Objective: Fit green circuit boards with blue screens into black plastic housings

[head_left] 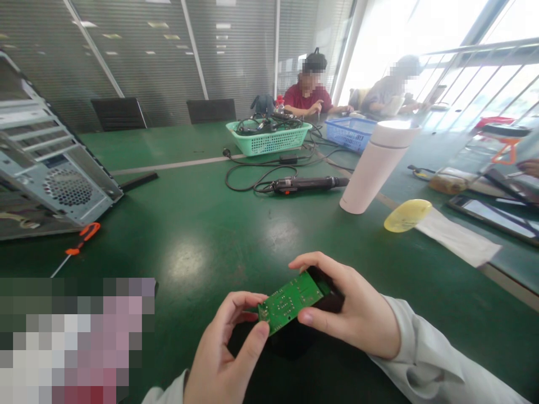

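Observation:
A small green circuit board (290, 303) is held between my two hands just above the table, its soldered side facing up. My left hand (236, 342) pinches the near left end, thumb on top and fingers at the edge behind. At the right end, my right hand (337, 303) curls round the board, with the thumb on the near edge and the index finger at the far corner. Something dark shows under the right palm; I cannot tell whether it belongs to the board.
An opened metal computer case (63, 179) stands left, with an orange-handled screwdriver (82, 238) before it. Ahead lie a black electric screwdriver (307, 185), a green basket (273, 140) of cables and a blue basket (349, 133). Right are a pink tumbler (374, 168) and yellow object (407, 215). Two people sit beyond.

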The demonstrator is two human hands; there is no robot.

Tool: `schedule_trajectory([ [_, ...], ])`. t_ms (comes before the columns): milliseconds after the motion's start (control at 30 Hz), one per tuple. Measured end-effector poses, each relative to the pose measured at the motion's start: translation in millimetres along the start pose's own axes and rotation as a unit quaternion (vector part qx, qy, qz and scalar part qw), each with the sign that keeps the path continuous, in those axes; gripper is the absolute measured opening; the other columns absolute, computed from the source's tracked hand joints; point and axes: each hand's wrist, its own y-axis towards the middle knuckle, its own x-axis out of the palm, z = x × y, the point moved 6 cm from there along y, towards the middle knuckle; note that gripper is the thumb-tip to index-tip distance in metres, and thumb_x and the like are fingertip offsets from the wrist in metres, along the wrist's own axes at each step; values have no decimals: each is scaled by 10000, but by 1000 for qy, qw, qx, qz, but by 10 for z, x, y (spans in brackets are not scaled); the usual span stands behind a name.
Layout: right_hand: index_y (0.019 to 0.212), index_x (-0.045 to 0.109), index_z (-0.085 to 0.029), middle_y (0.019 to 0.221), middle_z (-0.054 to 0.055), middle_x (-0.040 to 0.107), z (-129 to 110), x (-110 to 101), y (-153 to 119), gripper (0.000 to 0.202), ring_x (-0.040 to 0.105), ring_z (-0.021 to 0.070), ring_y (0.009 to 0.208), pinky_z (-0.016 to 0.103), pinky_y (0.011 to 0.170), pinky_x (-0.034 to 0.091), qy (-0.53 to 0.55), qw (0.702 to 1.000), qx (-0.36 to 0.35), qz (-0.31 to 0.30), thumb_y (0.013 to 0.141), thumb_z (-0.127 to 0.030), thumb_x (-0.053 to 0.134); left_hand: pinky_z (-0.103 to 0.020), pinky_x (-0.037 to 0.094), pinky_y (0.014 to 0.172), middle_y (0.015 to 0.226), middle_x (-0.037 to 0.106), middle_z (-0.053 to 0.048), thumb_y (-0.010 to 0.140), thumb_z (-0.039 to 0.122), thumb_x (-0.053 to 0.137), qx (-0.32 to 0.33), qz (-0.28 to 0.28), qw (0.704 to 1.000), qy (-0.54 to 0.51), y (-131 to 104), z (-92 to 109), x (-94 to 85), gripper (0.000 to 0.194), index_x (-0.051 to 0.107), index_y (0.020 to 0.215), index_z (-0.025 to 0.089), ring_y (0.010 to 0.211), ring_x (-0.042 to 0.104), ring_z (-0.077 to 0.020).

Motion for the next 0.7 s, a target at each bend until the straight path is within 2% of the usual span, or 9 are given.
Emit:
schedule_trajectory([
  [167, 1096, 560, -181, 981, -5, 604, 16, -14, 16, 316, 579, 115, 877, 214, 788, 444, 44, 998, 44, 8, 866, -355, 687, -272, 510, 871, 1048, 691, -15, 905, 313, 595, 3, 3, 1000, -5, 2, -70, -52, 108, 609, 999, 262, 961, 653, -186],
  [233, 1072, 577, -177, 976, -11, 614, 6, -11, 23, 281, 584, 107, 874, 204, 794, 446, 61, 997, 47, 6, 866, -338, 679, -270, 507, 878, 1030, 689, -2, 899, 264, 585, 15, 10, 1000, 22, -12, -56, -63, 172, 604, 1068, 288, 975, 649, -184],
  [367, 1076, 603, -180, 997, -19, 625, -47, 7, 28, 258, 586, 90, 889, 173, 819, 447, 88, 996, 25, 4, 863, -300, 686, -304, 505, 883, 1003, 693, 11, 867, 216, 570, 88, 14, 990, 109, -55, 66, -48, 389, 573, 1231, 355, 958, 654, -202],
  [467, 1086, 614, -190, 977, -24, 623, -108, 36, 19, 280, 583, 87, 861, 167, 787, 453, 86, 996, -2, -7, 847, -296, 715, -377, 501, 928, 992, 717, -11, 794, 324, 676, 131, 6, 976, 174, -95, 118, -16, 366, 646, 1159, 339, 937, 673, -255],
  [567, 1129, 614, -212, 992, -27, 617, -130, 64, 3, 334, 584, 95, 870, 173, 787, 457, 88, 996, -6, -25, 834, -310, 739, -434, 470, 1003, 1048, 751, -46, 758, 417, 715, 125, 12, 971, 202, -129, 105, 5, 350, 708, 1093, 316, 1031, 674, -319],
  [700, 1268, 550, -216, 1070, -4, 618, -36, 105, -13, 462, 595, 128, 946, 208, 831, 468, 119, 990, 56, -60, 868, -381, 710, -430, 443, 1050, 1111, 764, -60, 820, 461, 642, 58, 72, 988, 122, -129, 43, -47, 309, 756, 1046, 285, 1118, 651, -332],
])
